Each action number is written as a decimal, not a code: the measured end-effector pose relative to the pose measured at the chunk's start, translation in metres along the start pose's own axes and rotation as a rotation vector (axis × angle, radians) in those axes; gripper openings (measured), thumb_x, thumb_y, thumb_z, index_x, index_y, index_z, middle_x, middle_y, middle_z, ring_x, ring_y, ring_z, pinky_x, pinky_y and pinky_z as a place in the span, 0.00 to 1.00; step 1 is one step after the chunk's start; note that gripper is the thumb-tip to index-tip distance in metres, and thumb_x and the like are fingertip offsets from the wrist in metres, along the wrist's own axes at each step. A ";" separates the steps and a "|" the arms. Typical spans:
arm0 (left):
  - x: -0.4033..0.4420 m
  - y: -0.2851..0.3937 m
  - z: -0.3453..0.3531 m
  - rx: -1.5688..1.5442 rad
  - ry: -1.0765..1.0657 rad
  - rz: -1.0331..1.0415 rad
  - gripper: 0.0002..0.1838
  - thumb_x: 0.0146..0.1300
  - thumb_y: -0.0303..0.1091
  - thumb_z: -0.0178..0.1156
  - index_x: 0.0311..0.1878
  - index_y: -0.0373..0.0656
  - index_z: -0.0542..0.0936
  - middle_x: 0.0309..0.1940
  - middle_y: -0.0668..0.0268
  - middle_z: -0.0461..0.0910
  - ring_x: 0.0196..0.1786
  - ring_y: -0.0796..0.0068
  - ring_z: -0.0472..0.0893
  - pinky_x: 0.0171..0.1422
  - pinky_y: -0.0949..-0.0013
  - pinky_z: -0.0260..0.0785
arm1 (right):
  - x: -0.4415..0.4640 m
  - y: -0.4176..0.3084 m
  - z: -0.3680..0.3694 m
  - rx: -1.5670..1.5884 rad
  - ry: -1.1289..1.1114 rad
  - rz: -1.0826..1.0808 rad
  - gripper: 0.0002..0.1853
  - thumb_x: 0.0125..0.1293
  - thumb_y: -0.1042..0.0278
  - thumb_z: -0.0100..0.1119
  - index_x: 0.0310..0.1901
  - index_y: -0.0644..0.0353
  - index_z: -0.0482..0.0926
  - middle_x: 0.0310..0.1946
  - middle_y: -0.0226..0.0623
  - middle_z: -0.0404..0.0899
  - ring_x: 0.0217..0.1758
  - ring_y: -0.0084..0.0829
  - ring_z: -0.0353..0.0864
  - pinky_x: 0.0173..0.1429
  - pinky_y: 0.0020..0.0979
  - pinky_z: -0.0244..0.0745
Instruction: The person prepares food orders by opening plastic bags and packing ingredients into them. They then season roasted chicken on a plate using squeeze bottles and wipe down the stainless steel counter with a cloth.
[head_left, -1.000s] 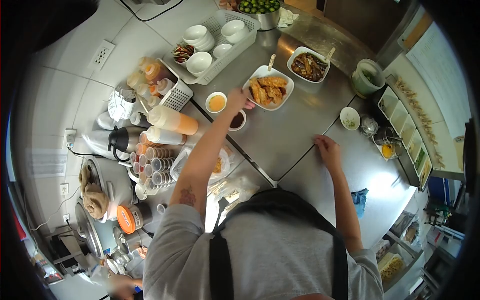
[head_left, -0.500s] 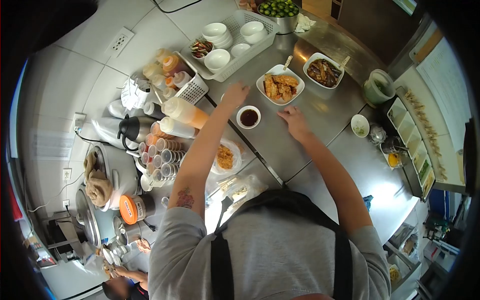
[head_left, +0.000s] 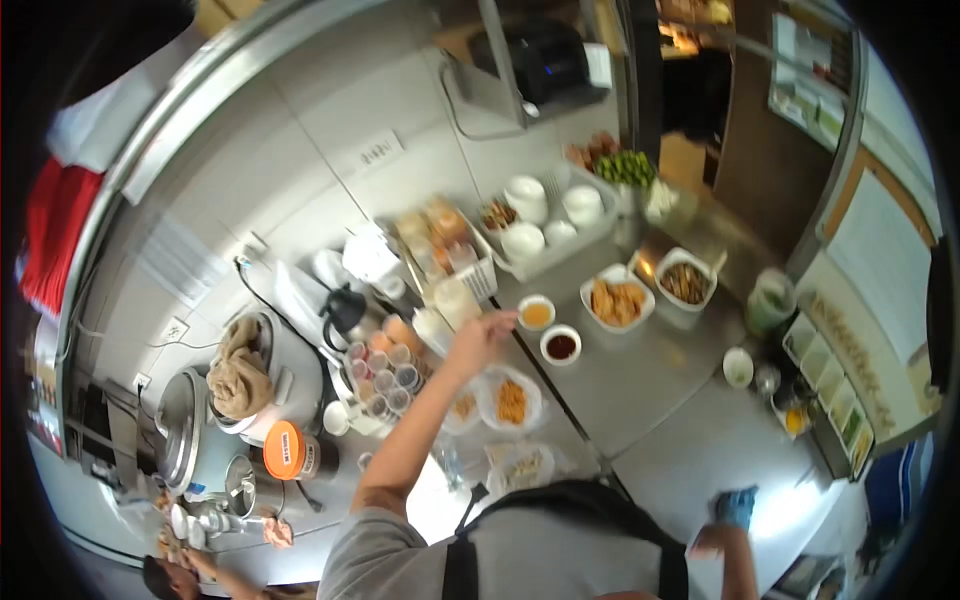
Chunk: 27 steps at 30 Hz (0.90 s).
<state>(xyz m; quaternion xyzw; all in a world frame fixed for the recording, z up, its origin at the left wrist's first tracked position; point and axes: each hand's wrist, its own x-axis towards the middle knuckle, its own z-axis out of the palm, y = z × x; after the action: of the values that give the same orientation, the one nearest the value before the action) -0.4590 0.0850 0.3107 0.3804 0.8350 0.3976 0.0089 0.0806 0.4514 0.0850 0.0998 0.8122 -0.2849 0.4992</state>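
My left hand (head_left: 484, 342) is stretched over the steel counter, fingers extended and holding nothing visible. Just beyond its fingertips sits a small white bowl of orange-yellow sauce (head_left: 537, 314); contact is unclear. A bowl of dark red-brown sauce (head_left: 561, 346) stands close by. Farther right are a white dish of fried pieces (head_left: 616, 303) and a white dish of dark glazed food (head_left: 685, 283). Low at the right, my right hand (head_left: 716, 541) is smeared by motion beside my body, near a crumpled blue cloth (head_left: 737, 506); its fingers cannot be made out.
A grey basket (head_left: 552, 262) of white bowls stands at the back, beside green citrus fruit (head_left: 626, 168). Squeeze bottles (head_left: 457, 300), lidded sauce cups (head_left: 385, 380) and a bag of orange crumbs (head_left: 511, 402) lie left. Condiment trays (head_left: 823, 375) line the right. Another person (head_left: 178, 577) is at lower left.
The view has swung left and up. My right hand has drawn back from beside the fried-food dish to near my body. My left hand is now away from the orange-yellow sauce bowl, which shows fully.
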 end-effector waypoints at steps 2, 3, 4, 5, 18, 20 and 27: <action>0.003 0.018 -0.013 -0.065 0.028 0.057 0.16 0.60 0.19 0.56 0.50 0.42 0.82 0.39 0.60 0.85 0.40 0.72 0.84 0.45 0.71 0.75 | -0.020 -0.051 0.014 0.201 -0.100 0.161 0.10 0.53 0.58 0.65 0.37 0.47 0.86 0.37 0.33 0.85 0.42 0.34 0.83 0.49 0.37 0.77; 0.005 0.024 -0.020 -0.096 0.050 0.065 0.15 0.60 0.20 0.57 0.50 0.42 0.82 0.37 0.61 0.85 0.38 0.74 0.84 0.42 0.73 0.75 | -0.026 -0.071 0.018 0.222 -0.123 0.182 0.10 0.53 0.57 0.66 0.37 0.47 0.86 0.37 0.34 0.85 0.41 0.34 0.83 0.48 0.37 0.77; 0.004 0.031 -0.027 -0.129 0.066 0.069 0.15 0.60 0.20 0.58 0.49 0.42 0.83 0.34 0.61 0.85 0.36 0.76 0.84 0.40 0.74 0.75 | -0.030 -0.087 0.021 0.234 -0.140 0.191 0.10 0.52 0.57 0.66 0.36 0.48 0.86 0.36 0.34 0.85 0.40 0.34 0.83 0.47 0.37 0.77; 0.004 0.040 -0.037 -0.104 0.076 0.065 0.14 0.60 0.22 0.59 0.48 0.42 0.83 0.33 0.62 0.85 0.35 0.77 0.84 0.39 0.74 0.74 | -0.033 -0.098 0.023 0.233 -0.151 0.194 0.10 0.52 0.56 0.66 0.35 0.48 0.86 0.35 0.34 0.85 0.39 0.35 0.83 0.47 0.37 0.77; -0.067 0.070 0.034 -0.592 -0.001 -0.120 0.10 0.68 0.36 0.58 0.44 0.40 0.83 0.30 0.67 0.83 0.31 0.84 0.80 0.40 0.77 0.73 | -0.032 -0.177 -0.013 0.074 0.798 0.156 0.18 0.50 0.46 0.69 0.23 0.54 0.85 0.22 0.36 0.83 0.26 0.38 0.83 0.37 0.37 0.78; -0.095 0.065 0.069 -0.638 -0.081 -0.111 0.09 0.66 0.35 0.61 0.43 0.40 0.83 0.30 0.68 0.83 0.32 0.85 0.80 0.40 0.77 0.73 | -0.040 -0.201 -0.036 0.153 1.008 0.086 0.14 0.53 0.50 0.69 0.27 0.53 0.87 0.17 0.28 0.82 0.22 0.29 0.83 0.33 0.32 0.77; -0.151 0.067 0.074 -0.237 -0.089 -0.177 0.11 0.58 0.38 0.68 0.39 0.43 0.83 0.32 0.63 0.83 0.34 0.65 0.82 0.40 0.64 0.72 | 0.004 -0.244 -0.076 0.397 1.073 -0.092 0.16 0.59 0.52 0.67 0.28 0.59 0.85 0.18 0.36 0.82 0.23 0.32 0.83 0.33 0.33 0.77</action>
<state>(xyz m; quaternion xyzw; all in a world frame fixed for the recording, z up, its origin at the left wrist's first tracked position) -0.2861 0.0624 0.2617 0.3187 0.8113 0.4738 0.1256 -0.0877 0.2943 0.1961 0.2868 0.8863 -0.3628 -0.0240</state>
